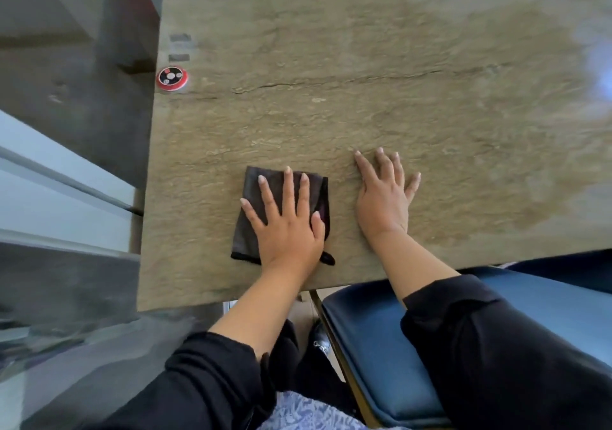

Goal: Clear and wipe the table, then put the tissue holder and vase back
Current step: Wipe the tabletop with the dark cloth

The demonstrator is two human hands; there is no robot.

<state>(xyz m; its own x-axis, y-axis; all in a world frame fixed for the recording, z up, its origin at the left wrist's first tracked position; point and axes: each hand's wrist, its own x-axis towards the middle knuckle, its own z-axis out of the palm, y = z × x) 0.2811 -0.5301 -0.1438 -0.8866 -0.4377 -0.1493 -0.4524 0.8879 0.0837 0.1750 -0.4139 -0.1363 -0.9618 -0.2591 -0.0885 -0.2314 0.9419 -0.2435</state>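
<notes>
A brown stone-patterned table fills most of the view. A dark folded cloth lies on it near the front edge. My left hand presses flat on the cloth with its fingers spread and straight. My right hand rests flat on the bare tabletop just right of the cloth, fingers straight. No tissue holder or vase is in view.
A round red and black call button sits at the table's left edge, with small grey labels behind it. A blue padded chair stands under the front edge at the right. A grey wall and window ledge run along the left.
</notes>
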